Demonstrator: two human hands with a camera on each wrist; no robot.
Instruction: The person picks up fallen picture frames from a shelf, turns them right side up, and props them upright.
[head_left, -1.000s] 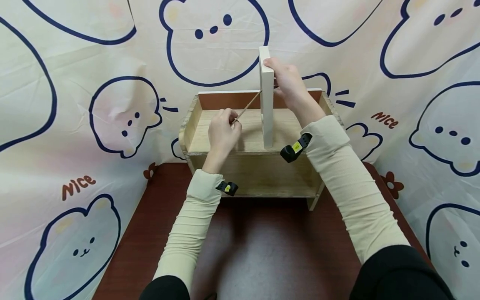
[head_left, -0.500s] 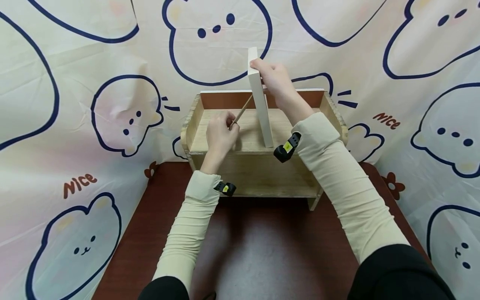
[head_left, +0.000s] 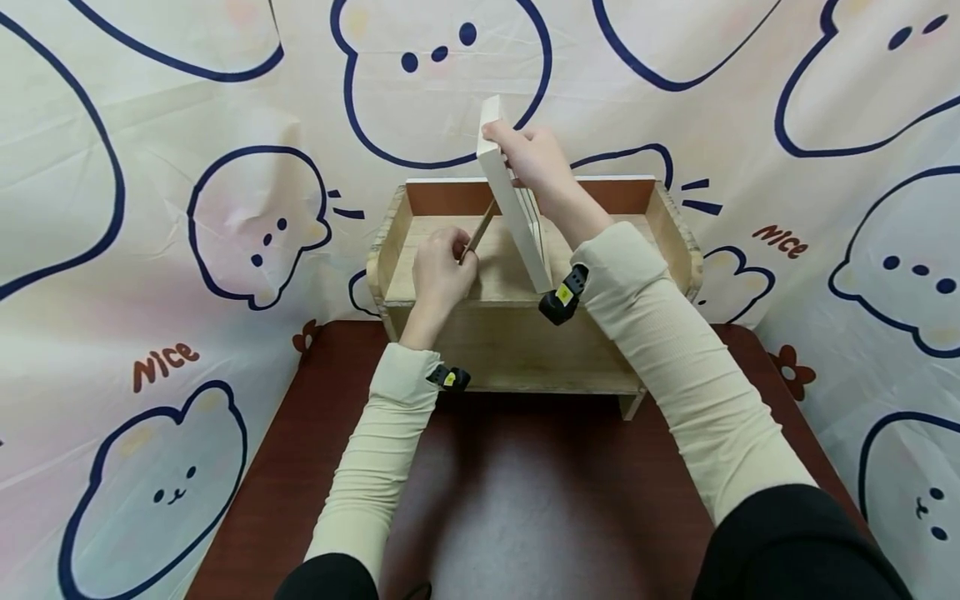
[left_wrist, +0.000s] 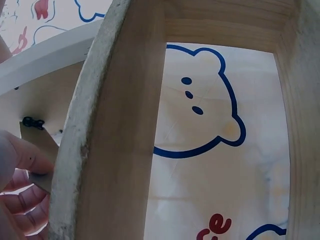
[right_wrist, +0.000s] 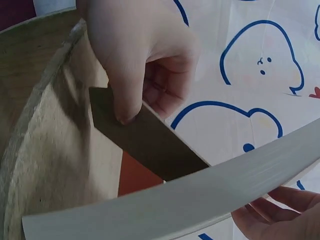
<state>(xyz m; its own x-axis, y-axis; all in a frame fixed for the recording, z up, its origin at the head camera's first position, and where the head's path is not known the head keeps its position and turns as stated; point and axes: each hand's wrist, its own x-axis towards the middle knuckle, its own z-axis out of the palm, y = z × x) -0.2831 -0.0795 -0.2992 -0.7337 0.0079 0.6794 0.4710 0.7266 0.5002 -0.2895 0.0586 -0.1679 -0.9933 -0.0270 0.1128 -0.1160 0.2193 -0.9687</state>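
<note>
A white picture frame (head_left: 512, 212) stands edge-on and tilted, its lower end on the top level of a small wooden shelf (head_left: 388, 242). My right hand (head_left: 538, 162) grips its upper part, thumb on the edge. On the frame's left-facing back is a brown stand leg (head_left: 482, 228), slanting out toward my left hand (head_left: 441, 271), which pinches its free end. In the left wrist view a small black hinge (left_wrist: 33, 122) joins the leg (left_wrist: 42, 140) to the back. In the right wrist view the left thumb presses the leg (right_wrist: 150, 140), while my right fingers (right_wrist: 280, 215) hold behind the frame (right_wrist: 150, 205).
The shelf has raised side panels, a reddish-brown back strip (head_left: 446, 198) and a lower level (head_left: 540, 350). It stands at the back of a dark red-brown table (head_left: 300, 450). A printed cloth (head_left: 247, 225) hangs close behind and on both sides.
The frame's top has tilted left, and my right hand has moved left with it. More of its right face shows. My left hand keeps pinching the stand leg, nearly in place.
</note>
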